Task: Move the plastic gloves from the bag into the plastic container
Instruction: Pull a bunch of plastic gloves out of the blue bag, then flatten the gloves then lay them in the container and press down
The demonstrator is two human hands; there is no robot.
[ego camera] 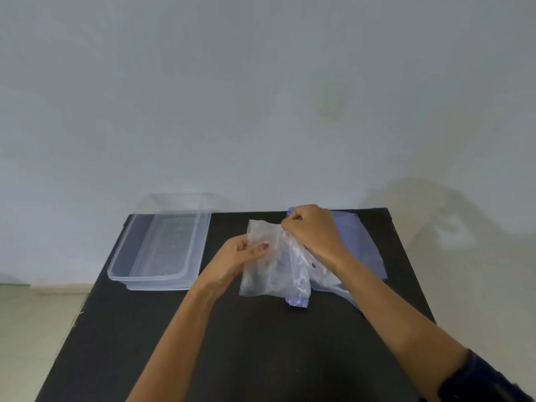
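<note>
A bundle of thin clear plastic gloves (272, 274) hangs over the middle of the black table (232, 343). My left hand (240, 253) pinches its left edge, thumb on top. My right hand (310, 230) is closed in a fist on the top of the bundle. Under and behind my right hand lies the pale purple zip bag (365, 248), flat on the table, with a purple strip of it (297, 302) showing below the gloves. The clear rectangular plastic container (162, 248) stands open at the table's back left, with nothing visible inside.
A pale wall rises right behind the table's far edge. The table's left edge drops to a light floor (34, 329). My right forearm crosses the table's right front, with a dark sleeve near the frame corner.
</note>
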